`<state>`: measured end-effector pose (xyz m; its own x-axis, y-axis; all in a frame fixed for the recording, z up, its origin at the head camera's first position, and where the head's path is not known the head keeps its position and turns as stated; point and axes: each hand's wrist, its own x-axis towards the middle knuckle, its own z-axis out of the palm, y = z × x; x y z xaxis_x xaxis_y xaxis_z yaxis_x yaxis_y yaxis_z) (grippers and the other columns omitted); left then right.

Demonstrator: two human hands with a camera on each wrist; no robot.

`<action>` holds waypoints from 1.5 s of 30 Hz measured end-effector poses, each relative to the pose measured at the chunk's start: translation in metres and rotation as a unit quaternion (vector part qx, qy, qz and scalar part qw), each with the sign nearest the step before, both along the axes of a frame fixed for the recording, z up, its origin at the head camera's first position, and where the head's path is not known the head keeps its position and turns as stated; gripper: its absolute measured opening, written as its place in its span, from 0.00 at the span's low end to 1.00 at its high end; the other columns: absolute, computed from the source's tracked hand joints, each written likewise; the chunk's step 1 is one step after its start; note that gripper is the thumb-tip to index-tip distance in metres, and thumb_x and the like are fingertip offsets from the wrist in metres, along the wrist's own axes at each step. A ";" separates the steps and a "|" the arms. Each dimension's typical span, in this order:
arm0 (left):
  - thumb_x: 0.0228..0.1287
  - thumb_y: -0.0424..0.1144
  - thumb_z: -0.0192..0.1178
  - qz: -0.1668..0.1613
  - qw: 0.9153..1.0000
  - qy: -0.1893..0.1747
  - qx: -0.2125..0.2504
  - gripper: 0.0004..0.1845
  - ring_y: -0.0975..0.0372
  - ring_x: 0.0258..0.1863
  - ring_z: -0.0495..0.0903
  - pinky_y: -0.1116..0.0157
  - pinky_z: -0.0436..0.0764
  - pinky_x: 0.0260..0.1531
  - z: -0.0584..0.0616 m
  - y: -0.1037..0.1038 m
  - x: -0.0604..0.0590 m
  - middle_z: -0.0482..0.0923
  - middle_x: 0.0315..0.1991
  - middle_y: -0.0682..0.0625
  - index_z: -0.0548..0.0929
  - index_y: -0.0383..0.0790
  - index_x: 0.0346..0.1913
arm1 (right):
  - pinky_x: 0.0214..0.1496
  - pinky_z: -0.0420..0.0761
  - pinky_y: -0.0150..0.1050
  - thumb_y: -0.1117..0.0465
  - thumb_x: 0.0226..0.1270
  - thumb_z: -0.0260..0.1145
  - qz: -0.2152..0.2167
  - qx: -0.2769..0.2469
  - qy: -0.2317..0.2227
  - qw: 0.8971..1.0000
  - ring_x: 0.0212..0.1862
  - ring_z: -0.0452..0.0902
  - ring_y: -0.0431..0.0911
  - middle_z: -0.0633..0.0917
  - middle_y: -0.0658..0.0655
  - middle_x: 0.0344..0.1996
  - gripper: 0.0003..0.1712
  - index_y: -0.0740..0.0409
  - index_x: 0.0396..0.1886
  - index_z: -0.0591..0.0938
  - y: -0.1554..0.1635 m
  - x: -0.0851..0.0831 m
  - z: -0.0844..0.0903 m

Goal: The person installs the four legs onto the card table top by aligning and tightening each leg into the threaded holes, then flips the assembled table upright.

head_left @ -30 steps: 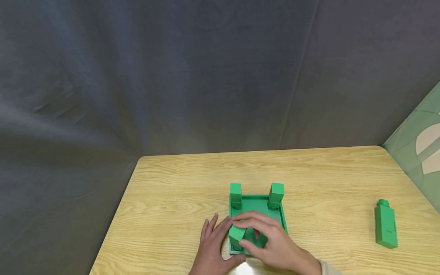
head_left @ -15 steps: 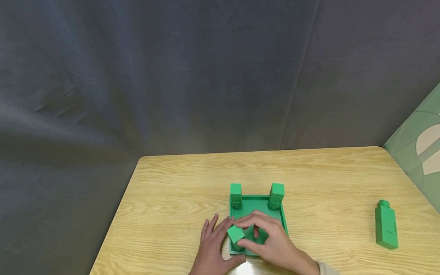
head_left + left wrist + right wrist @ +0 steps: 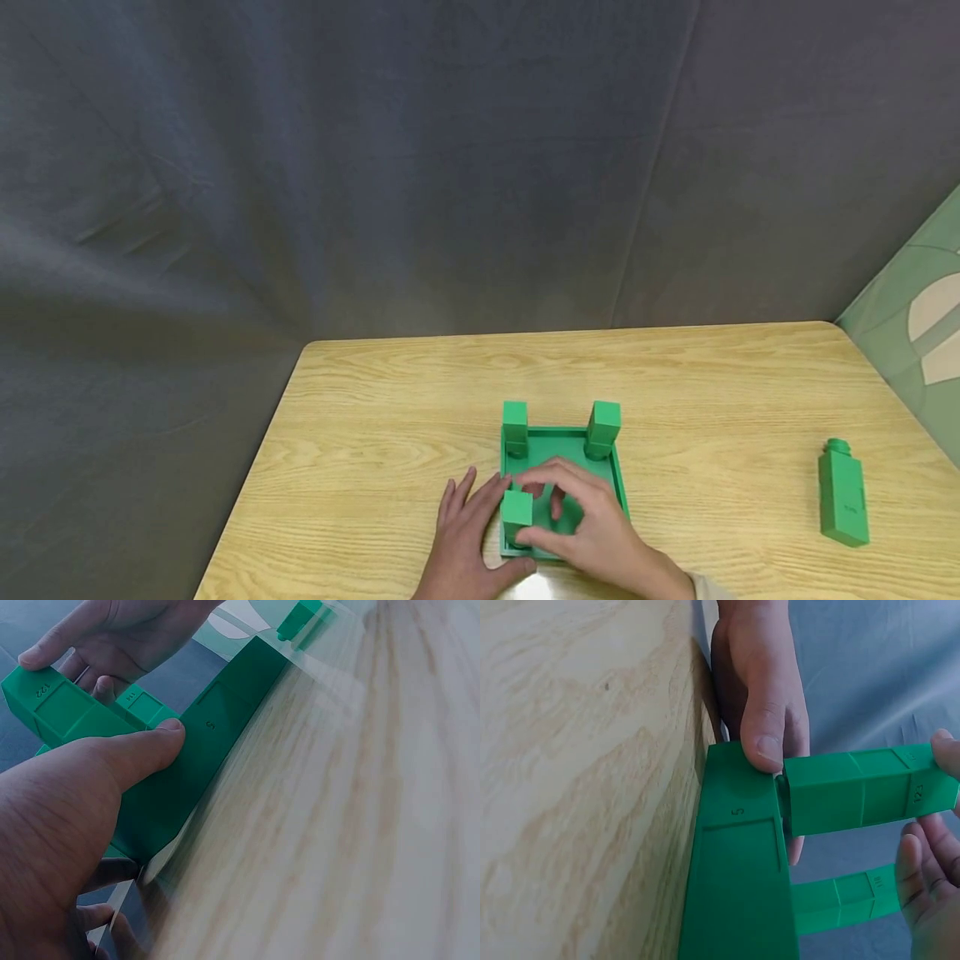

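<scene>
A square green tray-like base (image 3: 558, 454) with a raised rim lies on the table, a numeral 5 on its near wall. At its near left corner a square green post (image 3: 517, 510) stands upright, squared with the rim; it bears 122 in the left wrist view. My right hand (image 3: 588, 525) pinches this post near its top, thumb on the near side and fingertips at the far side. My left hand (image 3: 468, 533) grips the base's near left corner, its thumb (image 3: 763, 739) pressed on the near wall and its fingers along the left side.
Two more green posts, one far left (image 3: 515, 427) and one far right (image 3: 603, 427), stand at the base's other corners. A loose green post (image 3: 843, 496) with a threaded end lies at the table's right. Dark cloth (image 3: 480, 167) hangs behind the wooden table (image 3: 375, 417).
Between my right fingers the near left post has turned, from angled to square with the base's sides. My left hand stays where it was on the corner.
</scene>
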<state>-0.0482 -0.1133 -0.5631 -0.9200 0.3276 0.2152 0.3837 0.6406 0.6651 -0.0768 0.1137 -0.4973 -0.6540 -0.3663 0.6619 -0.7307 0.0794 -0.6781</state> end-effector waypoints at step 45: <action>0.62 0.75 0.72 -0.003 0.999 0.032 0.005 0.51 0.41 0.85 0.63 0.70 0.30 0.86 -0.002 0.000 -0.001 0.76 0.79 0.57 0.72 0.60 0.85 | 0.67 0.86 0.42 0.66 0.76 0.74 0.026 0.095 0.031 0.995 0.65 0.83 0.47 0.88 0.53 0.65 0.32 0.54 0.77 0.82 0.005 0.000 0.004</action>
<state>-0.0493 -0.1136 -0.5651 -0.9021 0.3305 0.2773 0.4297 0.6310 0.6459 -0.0763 0.1192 -0.4935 -0.5905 -0.5209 0.6164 -0.7775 0.1627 -0.6074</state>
